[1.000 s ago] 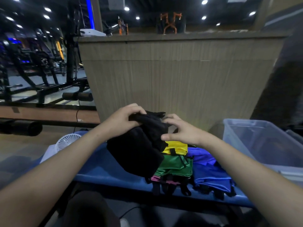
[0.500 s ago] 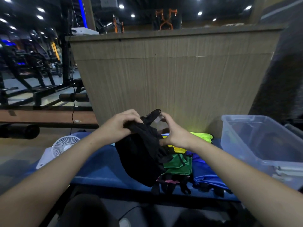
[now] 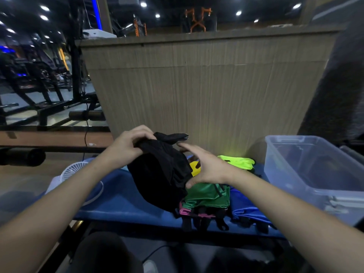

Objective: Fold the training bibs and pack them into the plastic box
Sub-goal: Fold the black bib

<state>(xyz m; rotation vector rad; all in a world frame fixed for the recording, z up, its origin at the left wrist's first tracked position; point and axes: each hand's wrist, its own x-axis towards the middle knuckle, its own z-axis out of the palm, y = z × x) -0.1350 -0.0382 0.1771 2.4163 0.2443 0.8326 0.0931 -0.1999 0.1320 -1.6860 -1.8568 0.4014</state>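
A black bib [image 3: 159, 174] hangs bunched above the blue bench [image 3: 118, 200]. My left hand [image 3: 129, 145] grips its upper edge with curled fingers. To its right, my right hand [image 3: 204, 167] is spread with straight fingers, the thumb against the black cloth's right side. Under and beside the black bib lie a yellow bib [image 3: 195, 168], a green bib [image 3: 208, 196], a pink-edged one [image 3: 195, 212], a blue bib [image 3: 248, 207] and a neon yellow-green bib [image 3: 238, 161]. The clear plastic box [image 3: 307, 174] stands at the right with nothing visible inside.
A small white fan [image 3: 72, 171] sits on the bench's left end. A tall wood-grain counter [image 3: 206, 91] rises right behind the bench. Gym machines [image 3: 39, 81] fill the far left. My dark-clad knees [image 3: 106, 253] are below the bench edge.
My right hand has let go of the black bib's top and dropped lower with its fingers spread. The left hand keeps its hold, and the black strap end now sticks out to the right.
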